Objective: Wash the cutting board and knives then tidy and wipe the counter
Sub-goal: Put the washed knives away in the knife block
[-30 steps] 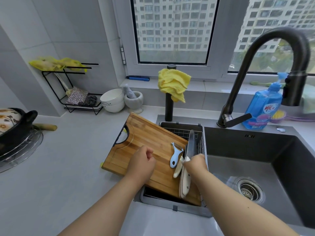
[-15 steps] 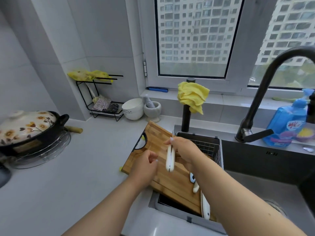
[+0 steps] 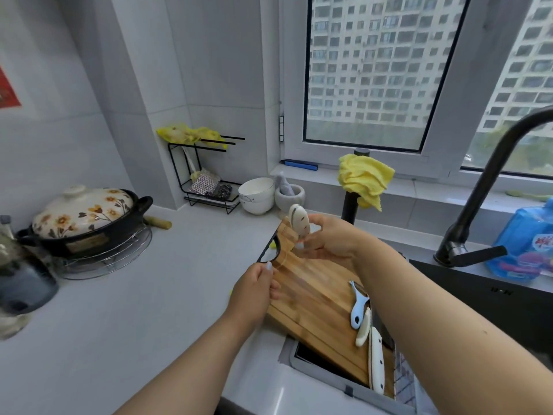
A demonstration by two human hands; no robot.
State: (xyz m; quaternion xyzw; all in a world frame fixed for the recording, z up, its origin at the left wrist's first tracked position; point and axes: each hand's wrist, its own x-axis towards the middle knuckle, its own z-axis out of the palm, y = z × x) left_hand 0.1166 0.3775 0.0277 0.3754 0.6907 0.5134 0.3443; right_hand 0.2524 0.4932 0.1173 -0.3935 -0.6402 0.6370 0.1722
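The wooden cutting board [image 3: 311, 298] lies tilted across the sink's left edge and the counter. My left hand [image 3: 254, 290] grips the board's left edge near its black handle hole. My right hand [image 3: 326, 239] holds a white-handled knife [image 3: 299, 220] lifted above the board's far end, handle end toward me; its blade is hidden. On the board's right side lie a light blue peeler [image 3: 359, 307], a small cream-handled knife [image 3: 363, 327] and a larger white-handled knife [image 3: 377, 360].
A flowered clay pot [image 3: 83, 217] sits on a wire trivet at left. White bowls [image 3: 257, 194], a mortar [image 3: 288, 194] and a black rack [image 3: 206, 172] stand at the back. A yellow cloth [image 3: 363, 178] hangs on a post. Black faucet [image 3: 478, 199] and blue soap bottle [image 3: 526, 241] at right.
My right hand picked one white-handled knife off the board and raised it toward the board's far end. My left hand moved onto the board's left edge. The view swung left.
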